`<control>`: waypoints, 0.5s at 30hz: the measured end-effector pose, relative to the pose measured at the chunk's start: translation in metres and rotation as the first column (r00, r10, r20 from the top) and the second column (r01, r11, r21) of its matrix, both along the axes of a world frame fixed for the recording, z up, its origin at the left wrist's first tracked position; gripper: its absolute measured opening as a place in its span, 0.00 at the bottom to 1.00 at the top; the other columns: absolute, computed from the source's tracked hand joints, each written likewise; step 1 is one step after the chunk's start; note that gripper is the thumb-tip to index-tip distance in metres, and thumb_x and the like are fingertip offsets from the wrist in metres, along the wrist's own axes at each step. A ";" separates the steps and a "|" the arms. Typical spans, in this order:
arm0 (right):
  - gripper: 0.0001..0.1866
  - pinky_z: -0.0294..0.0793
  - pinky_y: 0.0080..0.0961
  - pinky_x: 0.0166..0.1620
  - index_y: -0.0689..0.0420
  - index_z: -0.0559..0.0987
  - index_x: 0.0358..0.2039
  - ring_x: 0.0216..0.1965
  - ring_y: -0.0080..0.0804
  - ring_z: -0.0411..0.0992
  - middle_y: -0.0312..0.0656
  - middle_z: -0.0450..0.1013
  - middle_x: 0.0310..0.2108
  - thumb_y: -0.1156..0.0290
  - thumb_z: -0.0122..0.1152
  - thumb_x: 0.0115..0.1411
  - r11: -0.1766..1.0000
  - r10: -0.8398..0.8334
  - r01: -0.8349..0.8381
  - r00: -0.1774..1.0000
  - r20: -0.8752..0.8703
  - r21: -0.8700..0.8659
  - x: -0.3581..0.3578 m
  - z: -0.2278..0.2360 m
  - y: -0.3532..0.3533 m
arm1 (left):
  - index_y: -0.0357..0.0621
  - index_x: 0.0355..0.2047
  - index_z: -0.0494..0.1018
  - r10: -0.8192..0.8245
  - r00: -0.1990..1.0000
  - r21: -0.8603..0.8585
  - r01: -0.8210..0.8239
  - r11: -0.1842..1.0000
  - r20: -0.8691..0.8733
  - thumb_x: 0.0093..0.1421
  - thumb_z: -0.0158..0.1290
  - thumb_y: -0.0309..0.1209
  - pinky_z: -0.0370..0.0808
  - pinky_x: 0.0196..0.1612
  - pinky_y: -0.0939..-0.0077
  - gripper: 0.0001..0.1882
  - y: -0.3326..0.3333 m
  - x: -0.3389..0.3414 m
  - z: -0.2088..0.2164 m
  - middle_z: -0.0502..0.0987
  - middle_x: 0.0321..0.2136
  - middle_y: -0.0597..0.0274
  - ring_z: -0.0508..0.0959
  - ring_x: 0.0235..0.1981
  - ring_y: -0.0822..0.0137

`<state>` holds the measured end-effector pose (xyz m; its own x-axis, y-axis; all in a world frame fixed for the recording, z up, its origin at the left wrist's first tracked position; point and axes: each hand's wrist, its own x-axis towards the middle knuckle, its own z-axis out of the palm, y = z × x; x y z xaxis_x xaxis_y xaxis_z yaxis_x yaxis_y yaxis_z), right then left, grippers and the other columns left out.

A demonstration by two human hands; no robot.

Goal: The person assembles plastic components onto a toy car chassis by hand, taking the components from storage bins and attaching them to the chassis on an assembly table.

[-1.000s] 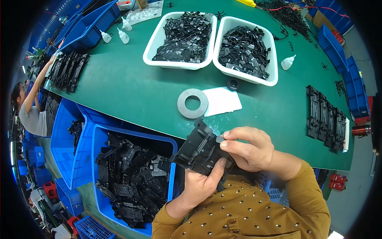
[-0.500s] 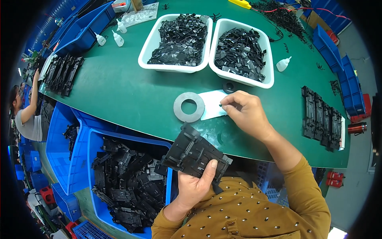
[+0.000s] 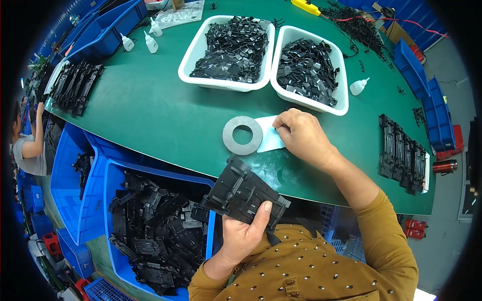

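Note:
My left hand (image 3: 244, 232) grips a black molded plastic part (image 3: 242, 189), thumb on its near face, above the table's front edge. The part is tilted and shows ribs and clips. Farther up, my right hand (image 3: 304, 134) is closed in a pinch over a white sheet (image 3: 269, 140). A small dark speck shows at its fingertips, too little to name. Touching the sheet on the left lies a flat grey ring (image 3: 229, 135), like a roll of tape.
Two white tubs (image 3: 225, 86) (image 3: 315, 106) of small black clips stand beyond my hands. Black parts are lined up at the left (image 3: 76, 89) and right (image 3: 401, 153). A blue bin (image 3: 111, 170) of black parts sits below left. Small white bottles (image 3: 358, 87) stand about. A person (image 3: 31, 145) works far left.
My right hand has shifted slightly up and left over the sheet, its pinch turned more downward. A small dark ring seen behind it is now hidden. My left hand keeps hold of the part.

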<state>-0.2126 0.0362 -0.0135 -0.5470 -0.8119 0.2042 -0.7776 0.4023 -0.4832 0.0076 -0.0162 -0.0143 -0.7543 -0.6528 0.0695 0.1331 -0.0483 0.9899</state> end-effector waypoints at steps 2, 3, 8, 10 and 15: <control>0.04 0.73 0.35 0.33 0.63 0.78 0.28 0.28 0.45 0.73 0.48 0.73 0.26 0.80 0.56 0.51 1.000 0.012 -0.012 0.999 -0.035 0.013 -0.001 -0.002 -0.003 | 0.33 0.35 0.77 0.001 1.000 -0.005 -0.001 1.000 -0.001 0.58 0.56 0.21 0.72 0.32 0.79 0.05 -0.001 0.001 0.000 0.79 0.28 0.63 0.76 0.27 0.74; 0.04 0.73 0.36 0.34 0.63 0.78 0.28 0.29 0.45 0.73 0.48 0.73 0.27 0.80 0.57 0.51 0.999 0.033 -0.032 0.996 -0.080 0.017 -0.002 -0.004 -0.004 | 0.33 0.35 0.77 0.004 1.000 0.008 -0.004 1.000 0.000 0.58 0.56 0.21 0.72 0.32 0.80 0.05 0.000 0.002 0.000 0.79 0.28 0.63 0.76 0.27 0.74; 0.04 0.73 0.35 0.33 0.62 0.77 0.29 0.29 0.45 0.73 0.46 0.73 0.27 0.82 0.58 0.50 0.990 0.069 -0.099 0.960 -0.271 -0.097 0.001 -0.002 0.005 | 0.33 0.35 0.77 0.010 1.000 0.068 -0.010 0.998 -0.002 0.58 0.56 0.21 0.72 0.32 0.80 0.05 0.001 0.001 0.000 0.79 0.27 0.64 0.75 0.27 0.75; 0.07 0.72 0.36 0.31 0.62 0.76 0.28 0.29 0.44 0.71 0.45 0.71 0.27 0.84 0.59 0.46 0.921 0.142 -0.224 0.954 -0.264 -0.317 0.014 0.010 0.011 | 0.33 0.34 0.77 0.005 1.000 0.025 -0.005 1.000 0.013 0.58 0.56 0.21 0.72 0.32 0.79 0.04 -0.001 0.001 -0.001 0.79 0.27 0.64 0.75 0.27 0.74; 0.16 0.75 0.28 0.29 0.60 0.78 0.35 0.28 0.37 0.74 0.44 0.72 0.33 0.86 0.62 0.42 0.751 0.304 -0.465 0.874 -0.380 -0.468 0.054 0.034 0.043 | 0.34 0.42 0.74 -0.088 0.996 -0.020 0.088 0.996 0.019 0.59 0.54 0.21 0.71 0.42 0.80 0.10 0.000 0.005 -0.005 0.77 0.37 0.64 0.75 0.37 0.74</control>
